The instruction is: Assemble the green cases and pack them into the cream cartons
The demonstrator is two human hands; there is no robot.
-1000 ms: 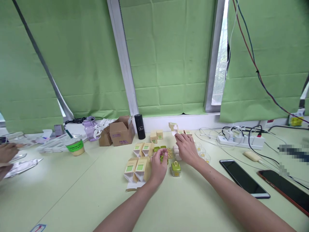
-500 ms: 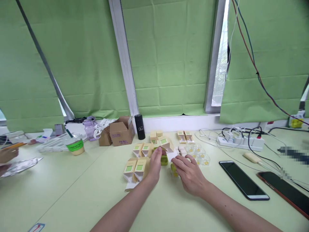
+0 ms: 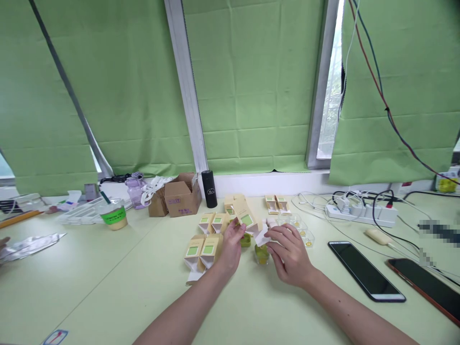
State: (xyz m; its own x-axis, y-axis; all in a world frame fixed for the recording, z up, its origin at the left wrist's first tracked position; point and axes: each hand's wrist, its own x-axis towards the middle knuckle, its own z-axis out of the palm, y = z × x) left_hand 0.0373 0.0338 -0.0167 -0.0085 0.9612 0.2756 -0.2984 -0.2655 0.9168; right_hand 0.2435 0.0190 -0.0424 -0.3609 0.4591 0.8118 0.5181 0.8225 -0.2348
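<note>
My left hand (image 3: 232,247) is closed around a small beige cardboard box (image 3: 245,215) with a green window, tilted above the table. At the box's right end, my right hand (image 3: 290,251) pinches its white flap (image 3: 262,235) between thumb and fingers. Just below my right fingers stands a clear cup with green contents (image 3: 262,255). A green container (image 3: 245,240) is partly hidden behind my left hand. Left of that hand, several beige boxes (image 3: 211,247) stand with flaps out. Several clear cups with yellow bits (image 3: 304,235) sit behind my right hand.
Two phones (image 3: 365,271) lie at the right, near a power strip (image 3: 362,214) and tangled cables. Further back are more beige boxes (image 3: 276,203), a black cylinder (image 3: 209,188) and a brown carton (image 3: 182,197). A drink cup (image 3: 114,216) stands left; another person's hand (image 3: 3,243) shows at the edge.
The held box has tipped more upright, its window facing lower right. My right hand has shifted slightly right, now pinching the flap and uncovering the green-filled cup. The other person's hand has drawn back left.
</note>
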